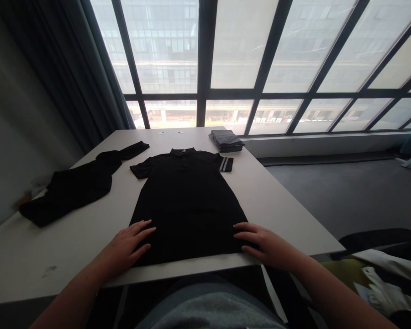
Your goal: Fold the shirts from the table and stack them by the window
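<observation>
One black shirt [190, 201] | lower end between both hands [123, 246] [267, 243] | touching each

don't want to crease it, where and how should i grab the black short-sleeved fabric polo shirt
Probably by both ends of the bottom hem of the black polo shirt, coming from the near edge of the white table, one hand per end: it lies flat, collar pointing away. The left hand and right hand rest near those ends.

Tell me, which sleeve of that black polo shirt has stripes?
On the black polo shirt, it is the sleeve at picture right, nearer the folded stack: two pale bands cross it. The opposite sleeve looks plain black.
</observation>
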`<action>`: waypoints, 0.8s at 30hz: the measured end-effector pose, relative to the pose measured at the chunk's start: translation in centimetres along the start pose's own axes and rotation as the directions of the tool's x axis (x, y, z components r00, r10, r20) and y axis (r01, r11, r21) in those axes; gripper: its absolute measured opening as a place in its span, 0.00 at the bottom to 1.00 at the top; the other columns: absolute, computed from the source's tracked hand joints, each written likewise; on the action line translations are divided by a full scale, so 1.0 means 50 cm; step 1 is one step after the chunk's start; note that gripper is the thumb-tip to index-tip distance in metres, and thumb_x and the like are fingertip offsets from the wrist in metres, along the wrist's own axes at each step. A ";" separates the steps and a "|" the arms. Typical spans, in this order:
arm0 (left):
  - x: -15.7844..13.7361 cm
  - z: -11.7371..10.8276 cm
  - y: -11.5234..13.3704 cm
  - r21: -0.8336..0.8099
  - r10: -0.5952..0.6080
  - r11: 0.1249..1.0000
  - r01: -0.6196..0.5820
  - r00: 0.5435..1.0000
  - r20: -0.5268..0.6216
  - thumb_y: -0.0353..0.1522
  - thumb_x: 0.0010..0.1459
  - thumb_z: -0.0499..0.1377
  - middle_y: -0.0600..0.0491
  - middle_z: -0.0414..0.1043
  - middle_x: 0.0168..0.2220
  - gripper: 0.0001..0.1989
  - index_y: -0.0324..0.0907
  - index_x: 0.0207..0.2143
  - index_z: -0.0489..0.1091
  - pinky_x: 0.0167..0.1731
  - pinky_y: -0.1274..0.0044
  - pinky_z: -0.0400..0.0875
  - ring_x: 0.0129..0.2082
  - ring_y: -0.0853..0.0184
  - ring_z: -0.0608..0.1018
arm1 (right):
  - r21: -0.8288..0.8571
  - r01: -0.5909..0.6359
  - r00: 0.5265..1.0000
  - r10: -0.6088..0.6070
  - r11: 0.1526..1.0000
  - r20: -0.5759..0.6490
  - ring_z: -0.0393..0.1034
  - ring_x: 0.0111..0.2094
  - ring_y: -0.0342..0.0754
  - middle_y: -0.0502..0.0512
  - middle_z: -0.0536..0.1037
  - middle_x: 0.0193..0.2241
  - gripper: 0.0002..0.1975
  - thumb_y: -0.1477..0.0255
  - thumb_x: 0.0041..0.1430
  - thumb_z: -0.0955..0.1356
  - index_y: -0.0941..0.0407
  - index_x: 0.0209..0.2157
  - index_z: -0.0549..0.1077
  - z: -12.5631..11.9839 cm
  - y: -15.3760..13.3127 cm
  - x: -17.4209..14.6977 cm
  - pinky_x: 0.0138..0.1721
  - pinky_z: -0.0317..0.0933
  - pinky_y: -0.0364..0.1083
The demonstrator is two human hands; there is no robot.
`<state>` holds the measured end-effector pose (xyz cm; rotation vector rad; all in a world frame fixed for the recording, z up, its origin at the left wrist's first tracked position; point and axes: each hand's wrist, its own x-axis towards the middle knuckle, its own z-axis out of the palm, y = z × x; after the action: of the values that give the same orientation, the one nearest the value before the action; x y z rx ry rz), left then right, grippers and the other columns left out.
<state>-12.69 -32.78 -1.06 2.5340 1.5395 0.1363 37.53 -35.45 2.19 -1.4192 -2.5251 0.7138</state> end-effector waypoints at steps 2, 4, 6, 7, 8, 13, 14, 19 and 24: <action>0.038 -0.026 0.015 -0.029 -0.019 0.999 0.019 1.000 -0.008 0.49 0.70 0.53 0.52 0.67 0.68 0.26 0.56 0.66 0.69 0.62 0.61 0.73 0.64 0.54 0.74 | -0.016 0.013 0.999 -0.014 1.000 -0.029 0.66 0.66 0.56 0.56 0.64 0.68 0.22 0.61 0.72 0.65 0.51 0.62 0.76 -0.018 -0.007 0.036 0.69 0.63 0.55; 0.084 -0.042 0.033 -0.033 -0.010 0.999 0.009 0.999 -0.034 0.49 0.71 0.52 0.52 0.66 0.69 0.26 0.54 0.66 0.69 0.63 0.62 0.71 0.64 0.54 0.74 | -0.043 0.023 0.997 -0.026 0.999 -0.066 0.59 0.70 0.56 0.56 0.59 0.71 0.25 0.61 0.72 0.65 0.51 0.67 0.71 -0.026 -0.015 0.076 0.73 0.58 0.56; 0.124 -0.042 0.047 -0.001 0.001 1.000 -0.001 0.999 -0.053 0.50 0.71 0.51 0.52 0.62 0.71 0.28 0.53 0.68 0.66 0.67 0.59 0.66 0.69 0.53 0.68 | -0.079 0.028 0.997 -0.033 0.997 -0.067 0.50 0.74 0.57 0.55 0.53 0.73 0.30 0.62 0.71 0.66 0.51 0.72 0.64 -0.018 -0.021 0.109 0.75 0.51 0.58; 0.138 -0.035 0.050 0.020 -0.005 1.000 0.006 0.999 -0.052 0.49 0.71 0.51 0.52 0.59 0.73 0.29 0.53 0.70 0.64 0.69 0.57 0.62 0.71 0.52 0.65 | -0.096 0.031 0.998 -0.035 0.995 -0.048 0.46 0.75 0.57 0.55 0.50 0.74 0.33 0.62 0.71 0.67 0.51 0.74 0.60 -0.009 -0.023 0.119 0.76 0.48 0.58; 0.147 -0.024 0.051 0.039 -0.020 0.999 0.022 0.999 -0.043 0.49 0.71 0.50 0.52 0.56 0.74 0.30 0.54 0.71 0.61 0.70 0.54 0.59 0.73 0.51 0.61 | -0.111 0.032 0.999 -0.034 0.993 -0.019 0.42 0.76 0.57 0.55 0.48 0.75 0.35 0.62 0.70 0.67 0.52 0.75 0.58 0.002 -0.023 0.124 0.77 0.45 0.59; 0.127 0.045 0.025 0.086 -0.074 0.994 0.074 0.997 -0.004 0.50 0.73 0.47 0.55 0.47 0.76 0.29 0.60 0.73 0.55 0.71 0.51 0.55 0.75 0.50 0.54 | -0.149 0.014 0.996 -0.002 0.989 0.084 0.38 0.77 0.58 0.52 0.42 0.75 0.35 0.57 0.73 0.64 0.48 0.76 0.53 0.061 -0.011 0.100 0.77 0.36 0.64; 0.120 0.052 0.020 0.089 -0.066 0.994 0.067 0.998 -0.017 0.50 0.73 0.48 0.56 0.46 0.76 0.29 0.60 0.73 0.55 0.71 0.51 0.55 0.75 0.50 0.54 | -0.148 0.017 0.997 -0.005 0.989 0.078 0.38 0.77 0.58 0.51 0.41 0.75 0.34 0.57 0.74 0.64 0.46 0.76 0.53 0.066 -0.008 0.095 0.77 0.36 0.65; 0.109 0.052 0.017 0.089 -0.050 0.995 0.053 0.998 -0.036 0.50 0.73 0.48 0.56 0.46 0.76 0.29 0.61 0.73 0.54 0.71 0.51 0.55 0.75 0.51 0.55 | -0.118 0.055 0.997 -0.049 0.991 0.057 0.38 0.77 0.59 0.52 0.42 0.75 0.35 0.58 0.73 0.65 0.45 0.76 0.52 0.073 0.007 0.097 0.77 0.36 0.65; 0.105 0.050 0.014 0.112 -0.047 0.992 0.049 0.999 -0.023 0.50 0.73 0.48 0.57 0.46 0.76 0.29 0.62 0.73 0.54 0.70 0.50 0.57 0.75 0.50 0.56 | -0.047 0.091 0.995 -0.088 0.995 0.050 0.39 0.77 0.57 0.52 0.44 0.75 0.36 0.59 0.72 0.67 0.45 0.76 0.54 0.069 0.005 0.086 0.78 0.34 0.63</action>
<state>-9.23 -28.72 -3.45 2.5856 1.6592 0.0705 34.15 -32.89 -1.33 -1.3093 -2.6416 0.6820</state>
